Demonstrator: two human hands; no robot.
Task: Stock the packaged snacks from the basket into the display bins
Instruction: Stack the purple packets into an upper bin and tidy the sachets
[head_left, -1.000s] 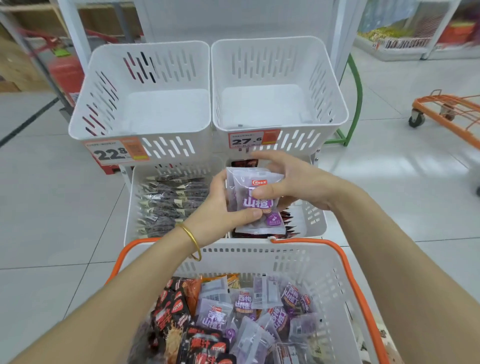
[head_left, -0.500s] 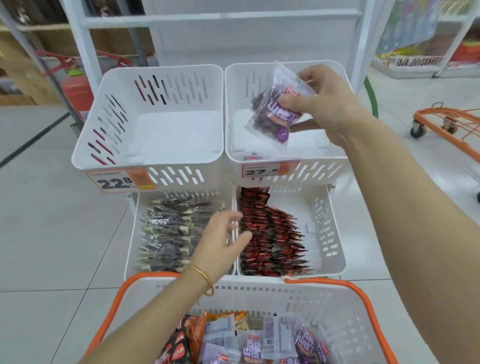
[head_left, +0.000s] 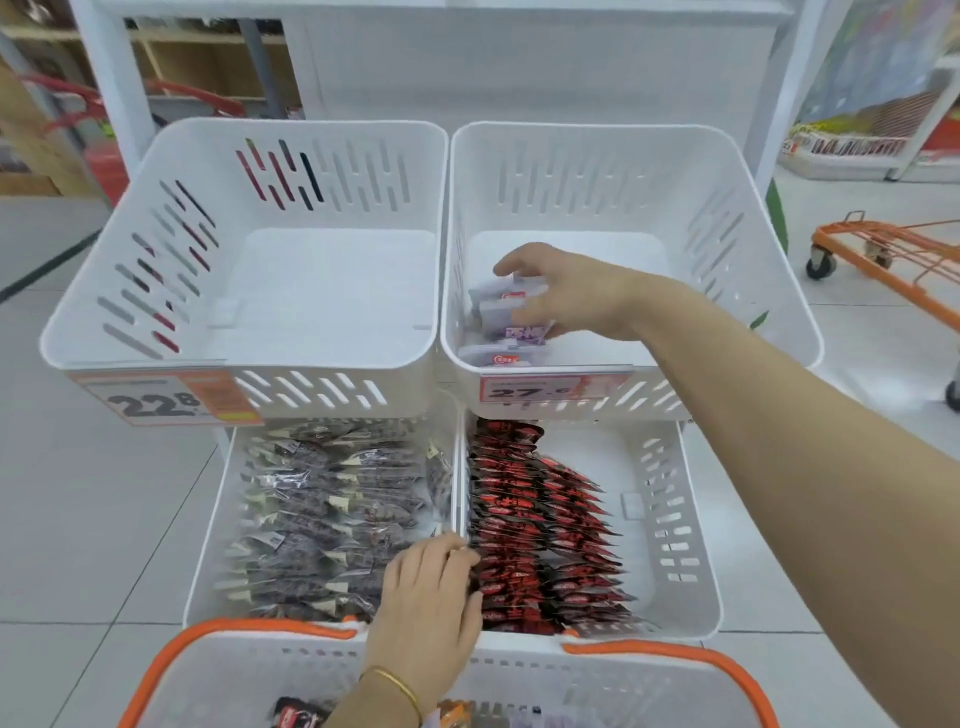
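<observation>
In the front left corner of the upper right white slotted plastic display bin (head_left: 631, 156), the right hand (head_left: 569, 293) reaches down with its fingers curled around a small stack of clear and purple snack packets (head_left: 506, 312), which sit low against the bin's left wall. One more packet of the same kind (head_left: 501, 356) lies flat just in front of them, against the front wall. An orange and white price tag (head_left: 530, 387) hangs on that bin's front edge. The upper left white bin (head_left: 171, 249) beside it carries another price label (head_left: 161, 400) at its front. Below, the lower left bin (head_left: 208, 545) holds rows of dark clear-wrapped snack packs (head_left: 322, 509), and the lower right bin (head_left: 691, 545) holds red and black sachets (head_left: 535, 530) along its left side. The left hand (head_left: 426, 603), wearing a thin gold bangle (head_left: 395, 686), rests on the divide between these two lower bins, fingers loosely bent and holding nothing. The white basket with an orange rim (head_left: 670, 654) sits at the bottom edge.
</observation>
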